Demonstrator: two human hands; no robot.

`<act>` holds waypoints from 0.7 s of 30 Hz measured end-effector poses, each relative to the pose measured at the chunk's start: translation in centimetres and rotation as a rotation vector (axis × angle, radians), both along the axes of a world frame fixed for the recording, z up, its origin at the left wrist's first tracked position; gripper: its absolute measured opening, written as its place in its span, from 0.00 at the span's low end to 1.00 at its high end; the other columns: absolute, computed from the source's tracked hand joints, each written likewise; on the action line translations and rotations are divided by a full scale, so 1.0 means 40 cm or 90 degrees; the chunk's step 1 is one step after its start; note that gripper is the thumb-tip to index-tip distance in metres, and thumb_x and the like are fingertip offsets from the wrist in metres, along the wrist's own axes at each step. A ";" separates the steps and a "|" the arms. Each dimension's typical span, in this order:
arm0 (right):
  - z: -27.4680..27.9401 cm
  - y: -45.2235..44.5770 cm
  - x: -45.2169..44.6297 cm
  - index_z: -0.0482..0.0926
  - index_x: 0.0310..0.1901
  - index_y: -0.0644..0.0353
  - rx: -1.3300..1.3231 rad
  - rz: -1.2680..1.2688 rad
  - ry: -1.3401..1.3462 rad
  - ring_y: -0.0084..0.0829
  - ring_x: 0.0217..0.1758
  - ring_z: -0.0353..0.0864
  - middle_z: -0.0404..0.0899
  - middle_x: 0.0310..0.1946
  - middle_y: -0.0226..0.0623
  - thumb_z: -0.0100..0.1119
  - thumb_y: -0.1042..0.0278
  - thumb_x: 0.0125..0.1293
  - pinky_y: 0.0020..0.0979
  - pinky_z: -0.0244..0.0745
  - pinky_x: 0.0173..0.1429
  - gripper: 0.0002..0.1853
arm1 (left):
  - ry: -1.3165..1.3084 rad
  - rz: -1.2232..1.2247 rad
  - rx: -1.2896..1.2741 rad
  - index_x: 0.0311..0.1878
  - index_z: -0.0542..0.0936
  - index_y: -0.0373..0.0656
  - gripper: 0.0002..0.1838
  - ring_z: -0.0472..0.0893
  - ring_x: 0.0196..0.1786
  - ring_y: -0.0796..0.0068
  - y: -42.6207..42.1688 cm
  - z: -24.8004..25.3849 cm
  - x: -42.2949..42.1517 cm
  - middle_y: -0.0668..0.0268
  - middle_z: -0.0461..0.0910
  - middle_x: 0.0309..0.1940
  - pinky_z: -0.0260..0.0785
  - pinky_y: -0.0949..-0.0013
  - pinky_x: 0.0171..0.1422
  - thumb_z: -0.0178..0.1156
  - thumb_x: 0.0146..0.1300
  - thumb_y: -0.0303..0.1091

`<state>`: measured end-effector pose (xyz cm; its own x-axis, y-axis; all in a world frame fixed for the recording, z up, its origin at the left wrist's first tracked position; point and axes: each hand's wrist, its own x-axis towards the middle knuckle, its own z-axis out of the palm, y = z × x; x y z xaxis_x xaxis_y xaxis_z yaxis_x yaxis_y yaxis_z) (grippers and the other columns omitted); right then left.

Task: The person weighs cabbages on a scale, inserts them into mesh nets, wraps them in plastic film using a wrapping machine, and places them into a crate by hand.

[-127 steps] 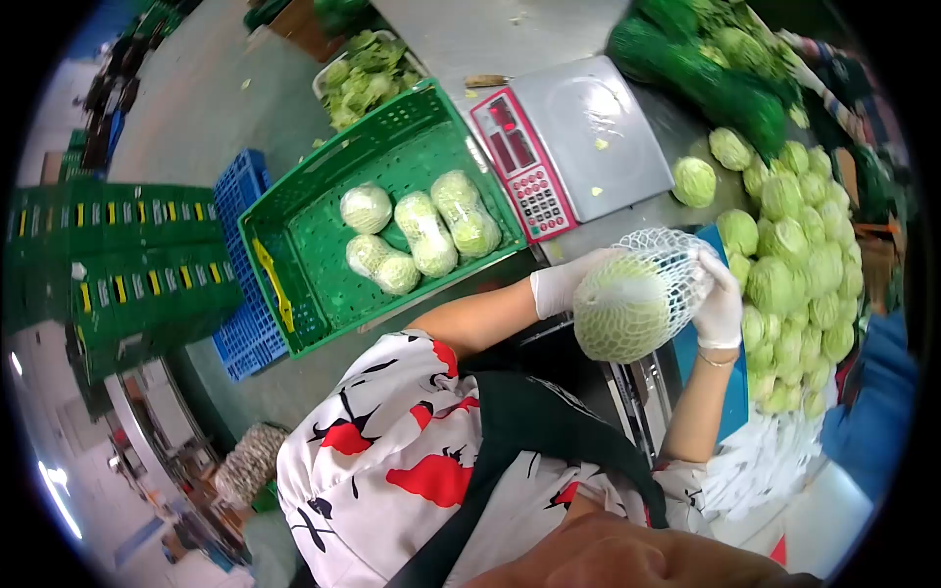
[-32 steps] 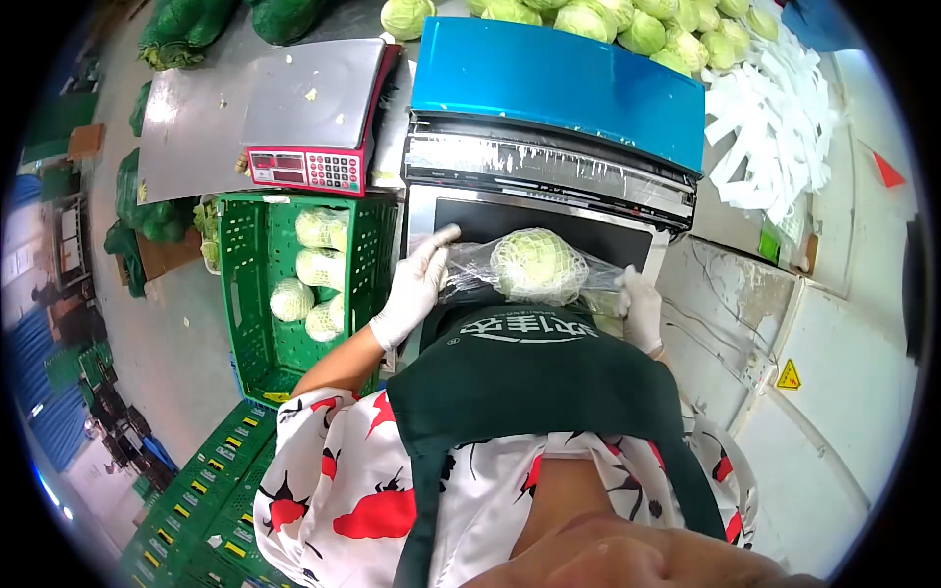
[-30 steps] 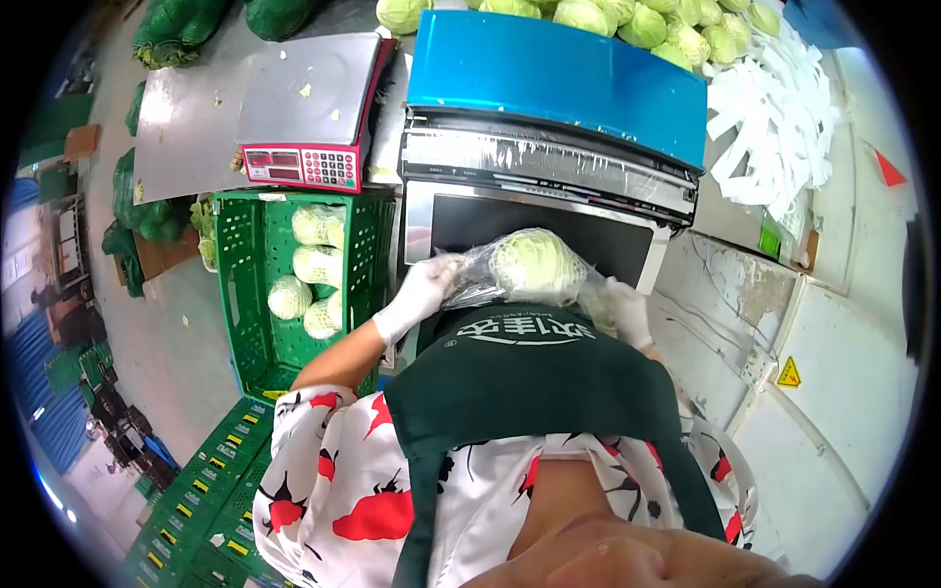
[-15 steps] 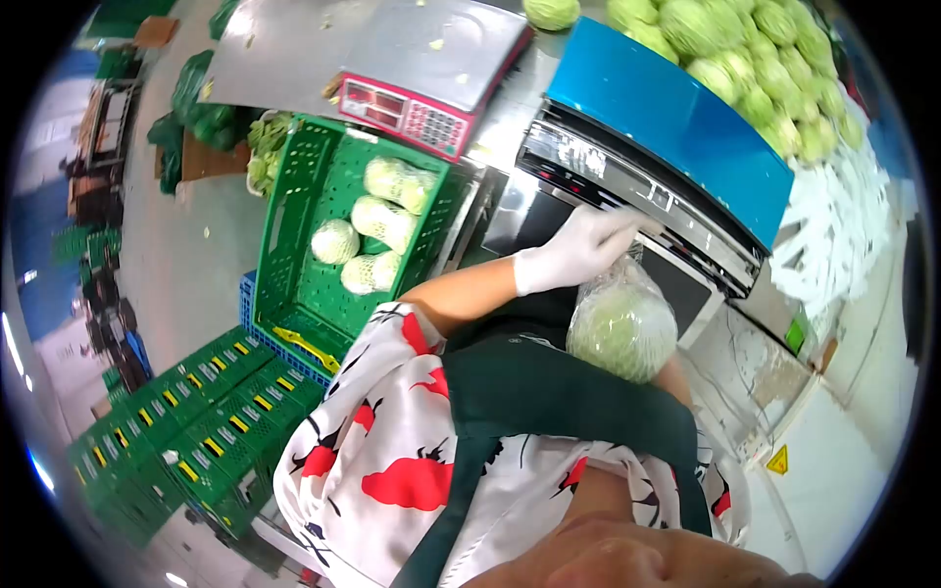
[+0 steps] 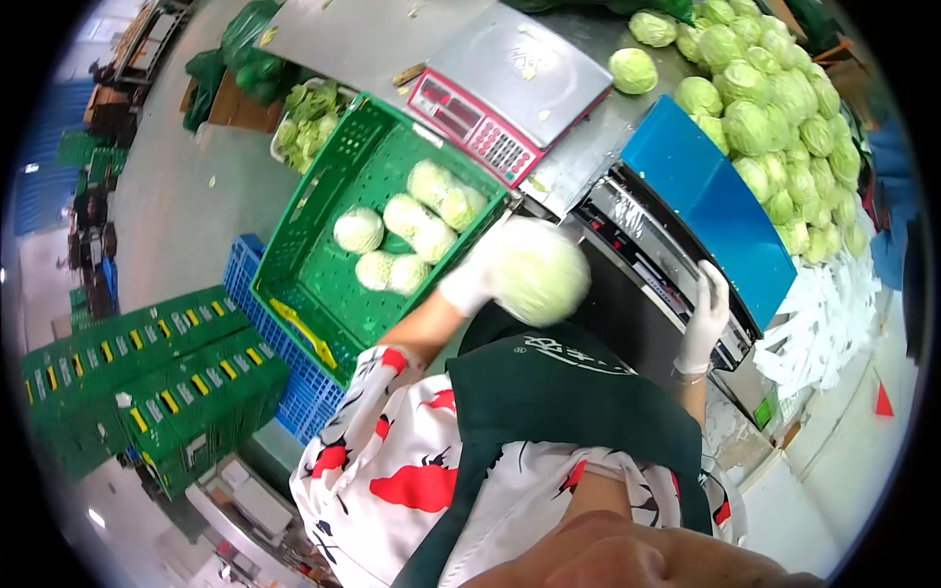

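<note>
A white-gloved left hand (image 5: pixel 474 277) of mine holds a wrapped cabbage (image 5: pixel 540 272), blurred by motion, just right of the green crate (image 5: pixel 323 225). Several net-covered cabbages (image 5: pixel 358 230) lie inside the crate. My right hand (image 5: pixel 706 318), also gloved, has its fingers apart and holds nothing; it is over the edge of the wrapping machine (image 5: pixel 652 255) with the blue cover (image 5: pixel 706 211). The fingers of my left hand are partly hidden behind the cabbage.
A scale (image 5: pixel 520 83) with a red keypad stands behind the crate. Bare cabbages (image 5: pixel 774 108) are piled at the upper right, above white foam nets (image 5: pixel 833 314). Stacked green crates (image 5: pixel 147 382) stand at the left, beside a blue crate (image 5: pixel 299 392).
The wrapped cabbage has moved left from over the machine toward the crate, now in my left hand. My right hand has let go of it and is raised at the right. The view has turned.
</note>
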<state>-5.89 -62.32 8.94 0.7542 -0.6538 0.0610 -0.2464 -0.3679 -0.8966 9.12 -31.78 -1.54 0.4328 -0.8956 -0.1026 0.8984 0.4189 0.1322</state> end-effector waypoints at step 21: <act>-0.185 -0.284 0.393 0.62 0.70 0.68 -0.570 0.145 0.186 0.53 0.77 0.55 0.61 0.71 0.56 0.53 0.59 0.68 0.51 0.46 0.80 0.33 | -1.276 0.337 0.774 0.71 0.66 0.36 0.38 0.71 0.68 0.48 -0.480 0.060 0.659 0.48 0.72 0.65 0.65 0.55 0.72 0.69 0.59 0.36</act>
